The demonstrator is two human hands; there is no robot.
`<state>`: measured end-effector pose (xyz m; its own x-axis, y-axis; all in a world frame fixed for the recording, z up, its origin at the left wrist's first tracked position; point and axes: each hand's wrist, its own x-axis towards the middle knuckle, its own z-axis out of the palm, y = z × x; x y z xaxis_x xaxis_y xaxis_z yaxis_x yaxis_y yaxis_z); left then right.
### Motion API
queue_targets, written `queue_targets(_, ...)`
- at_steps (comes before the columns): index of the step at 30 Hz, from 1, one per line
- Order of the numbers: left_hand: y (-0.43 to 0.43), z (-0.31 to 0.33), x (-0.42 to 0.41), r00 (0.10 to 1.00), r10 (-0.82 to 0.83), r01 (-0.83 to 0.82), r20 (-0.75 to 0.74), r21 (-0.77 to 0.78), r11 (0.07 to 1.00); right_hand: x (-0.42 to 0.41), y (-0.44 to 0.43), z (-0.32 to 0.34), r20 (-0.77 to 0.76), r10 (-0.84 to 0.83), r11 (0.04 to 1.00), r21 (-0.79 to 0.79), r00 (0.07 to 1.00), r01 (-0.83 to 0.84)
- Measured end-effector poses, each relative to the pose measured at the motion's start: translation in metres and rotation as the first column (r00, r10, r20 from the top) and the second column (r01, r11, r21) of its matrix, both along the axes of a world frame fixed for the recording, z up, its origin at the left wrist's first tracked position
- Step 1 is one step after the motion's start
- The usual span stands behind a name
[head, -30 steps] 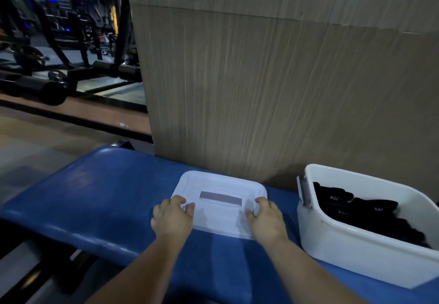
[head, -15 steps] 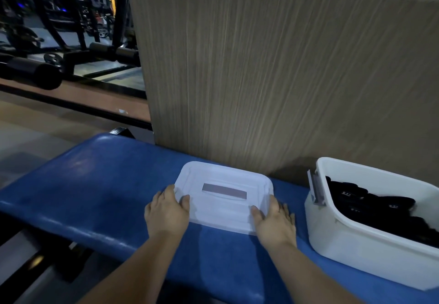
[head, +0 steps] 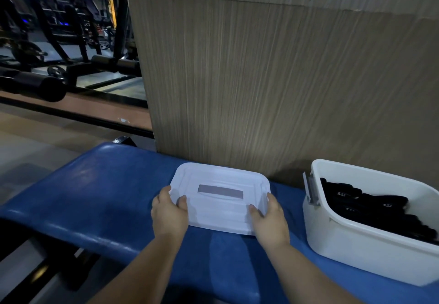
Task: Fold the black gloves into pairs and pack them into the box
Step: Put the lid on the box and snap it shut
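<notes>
Gripping the lid (head: pixel 221 211) by opposite edges, the left hand (head: pixel 169 213) and right hand (head: pixel 269 218) hold it on the counter (head: pixel 95 197); gloves (head: pixel 370 206) lie in the box (head: pixel 356 251) beside the right. A careless swing could knock that box.

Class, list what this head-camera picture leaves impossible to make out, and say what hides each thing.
1. Box: head view; the frame edge cuts off its right end.
2. Black gloves: head view; the box's wall and the darkness hide their number and whether they are paired.
3. Left hand and right hand: head view; the lid they grip hides their lower fingers.
4. White marks on the gloves: too small to read.
</notes>
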<state>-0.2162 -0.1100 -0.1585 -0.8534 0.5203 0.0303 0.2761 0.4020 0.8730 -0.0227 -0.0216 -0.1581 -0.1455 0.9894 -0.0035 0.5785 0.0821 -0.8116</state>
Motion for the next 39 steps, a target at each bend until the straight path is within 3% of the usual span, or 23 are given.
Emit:
queue_targets(10,-0.013,0.05,-0.006,0.999,0.016,-0.012,-0.034,0.108,0.994,-0.006,-0.009,0.043,-0.123,-0.001,0.996,0.085,0.992,0.012)
queue_targets(18,-0.015,0.092,-0.004,0.998,0.017,-0.006,-0.061,0.17,0.985,0.004,-0.014,0.092,-0.099,0.046,0.975,0.222,0.994,-0.022)
queue_targets(28,0.006,0.13,0.059,0.993,-0.087,0.103,-0.078,0.233,0.967,0.072,-0.001,0.142,-0.023,-0.033,0.938,0.344,0.999,0.039)
queue_targets(39,0.047,0.126,0.168,0.941,-0.331,0.338,-0.07,0.207,0.918,0.191,0.026,0.153,0.014,-0.264,0.941,0.224,0.964,0.254)
